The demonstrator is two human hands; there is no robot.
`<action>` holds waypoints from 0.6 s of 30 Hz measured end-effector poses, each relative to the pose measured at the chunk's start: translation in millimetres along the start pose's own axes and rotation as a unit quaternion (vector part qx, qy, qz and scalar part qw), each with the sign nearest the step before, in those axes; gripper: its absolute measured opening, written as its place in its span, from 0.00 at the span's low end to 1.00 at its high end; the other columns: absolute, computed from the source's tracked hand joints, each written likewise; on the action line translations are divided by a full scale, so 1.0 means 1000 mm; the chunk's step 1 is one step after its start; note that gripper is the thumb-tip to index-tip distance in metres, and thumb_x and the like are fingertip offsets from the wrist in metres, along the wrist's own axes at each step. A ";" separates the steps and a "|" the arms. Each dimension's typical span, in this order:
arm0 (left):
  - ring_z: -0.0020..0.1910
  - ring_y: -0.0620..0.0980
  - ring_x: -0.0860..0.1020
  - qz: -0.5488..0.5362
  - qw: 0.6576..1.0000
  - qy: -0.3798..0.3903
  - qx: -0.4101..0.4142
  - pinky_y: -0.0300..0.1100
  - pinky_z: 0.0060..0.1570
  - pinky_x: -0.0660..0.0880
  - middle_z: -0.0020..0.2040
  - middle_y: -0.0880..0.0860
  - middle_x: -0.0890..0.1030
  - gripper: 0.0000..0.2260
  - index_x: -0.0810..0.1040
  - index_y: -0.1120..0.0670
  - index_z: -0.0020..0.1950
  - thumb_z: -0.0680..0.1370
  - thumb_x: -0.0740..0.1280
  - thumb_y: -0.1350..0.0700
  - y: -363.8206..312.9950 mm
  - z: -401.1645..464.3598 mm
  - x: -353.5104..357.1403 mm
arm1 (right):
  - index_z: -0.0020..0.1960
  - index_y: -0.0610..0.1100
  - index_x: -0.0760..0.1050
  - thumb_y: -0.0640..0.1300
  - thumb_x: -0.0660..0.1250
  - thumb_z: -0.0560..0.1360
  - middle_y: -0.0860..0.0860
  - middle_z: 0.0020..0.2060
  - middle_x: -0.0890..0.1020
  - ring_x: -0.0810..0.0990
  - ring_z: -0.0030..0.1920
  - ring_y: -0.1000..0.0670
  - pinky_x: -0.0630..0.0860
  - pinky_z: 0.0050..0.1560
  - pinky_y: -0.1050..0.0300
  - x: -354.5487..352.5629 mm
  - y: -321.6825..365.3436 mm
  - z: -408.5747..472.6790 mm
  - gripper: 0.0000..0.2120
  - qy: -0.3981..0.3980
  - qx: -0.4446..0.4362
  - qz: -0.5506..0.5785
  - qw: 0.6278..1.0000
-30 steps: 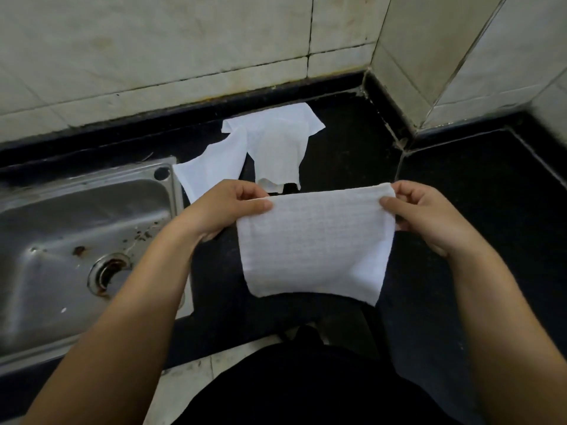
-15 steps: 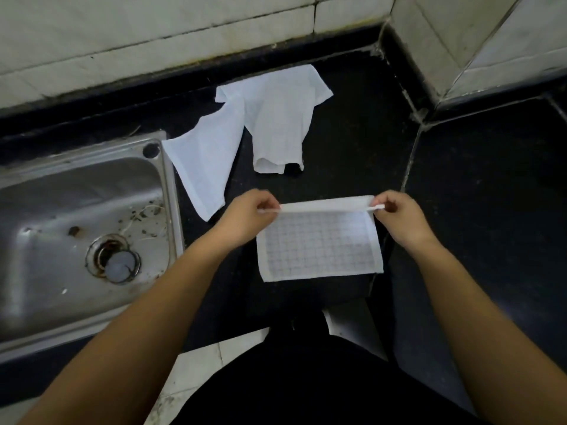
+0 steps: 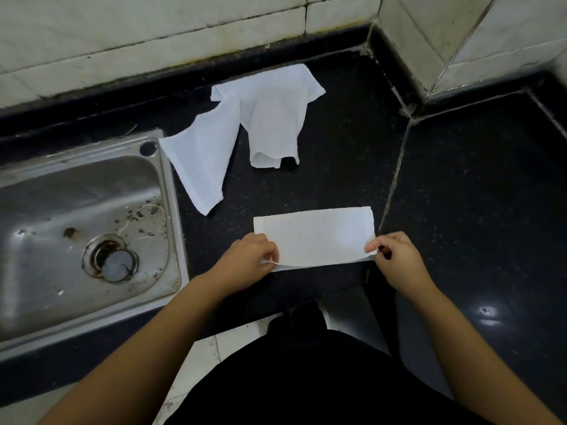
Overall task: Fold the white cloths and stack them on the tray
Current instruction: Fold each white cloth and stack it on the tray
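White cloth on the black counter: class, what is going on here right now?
A person is folding a white cloth on the black counter. The left hand pinches its near left corner and the right hand pinches its near right corner; the cloth lies as a flat rectangle. Two more white cloths lie crumpled farther back, one corner touching the steel sink rim. No tray is in view.

A person with bare forearms, left hand and right hand uncovered, wearing a black garment below.
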State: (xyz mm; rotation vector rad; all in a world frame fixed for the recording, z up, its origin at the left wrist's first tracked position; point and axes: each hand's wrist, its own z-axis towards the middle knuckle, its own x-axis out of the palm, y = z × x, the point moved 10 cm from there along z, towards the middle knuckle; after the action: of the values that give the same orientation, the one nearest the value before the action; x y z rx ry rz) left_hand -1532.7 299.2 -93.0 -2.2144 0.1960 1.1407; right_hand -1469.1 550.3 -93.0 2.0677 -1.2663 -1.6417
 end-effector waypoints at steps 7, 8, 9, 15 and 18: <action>0.56 0.46 0.71 0.065 0.997 0.024 0.035 0.43 0.58 0.65 0.50 0.46 0.74 0.12 0.77 0.48 0.58 0.78 0.63 0.44 -0.035 0.024 -0.019 | 0.58 0.42 0.75 0.40 0.60 0.78 0.45 0.55 0.75 0.76 0.48 0.48 0.74 0.49 0.54 -0.016 -0.011 -0.005 0.11 -0.056 0.068 -0.017 0.996; 0.57 0.48 0.72 0.064 0.996 0.008 0.063 0.43 0.56 0.66 0.51 0.48 0.75 0.12 0.76 0.49 0.58 0.79 0.62 0.47 -0.055 0.036 -0.027 | 0.61 0.42 0.73 0.45 0.62 0.78 0.44 0.56 0.75 0.76 0.52 0.46 0.75 0.52 0.51 -0.013 -0.013 -0.006 0.14 -0.047 0.084 -0.037 0.995; 0.57 0.49 0.73 0.068 0.993 -0.003 0.096 0.44 0.56 0.68 0.53 0.49 0.76 0.11 0.76 0.50 0.60 0.80 0.61 0.49 -0.077 0.050 -0.033 | 0.63 0.41 0.70 0.49 0.63 0.78 0.43 0.57 0.75 0.75 0.55 0.44 0.75 0.54 0.48 -0.008 -0.013 -0.008 0.18 -0.033 0.097 -0.066 0.993; 0.71 0.54 0.63 0.285 0.915 0.049 0.281 0.49 0.66 0.65 0.72 0.55 0.64 0.23 0.64 0.53 0.73 0.77 0.59 0.65 -0.188 0.114 0.016 | 0.61 0.39 0.69 0.49 0.62 0.77 0.42 0.58 0.76 0.75 0.59 0.42 0.73 0.57 0.46 0.003 -0.012 -0.006 0.17 -0.010 0.143 -0.143 0.979; 0.75 0.55 0.56 0.353 0.878 0.079 0.314 0.52 0.73 0.57 0.75 0.56 0.59 0.23 0.66 0.54 0.70 0.76 0.60 0.66 -0.191 0.124 0.032 | 0.52 0.41 0.73 0.47 0.60 0.77 0.42 0.55 0.77 0.77 0.55 0.41 0.72 0.51 0.49 0.005 -0.016 -0.002 0.10 0.013 0.149 -0.126 0.981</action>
State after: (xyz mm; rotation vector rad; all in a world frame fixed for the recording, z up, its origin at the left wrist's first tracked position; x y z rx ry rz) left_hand -1521.3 529.1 -81.7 -1.6500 1.3346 1.0268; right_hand -1460.0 556.0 -105.9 2.5099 -1.3601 -1.5966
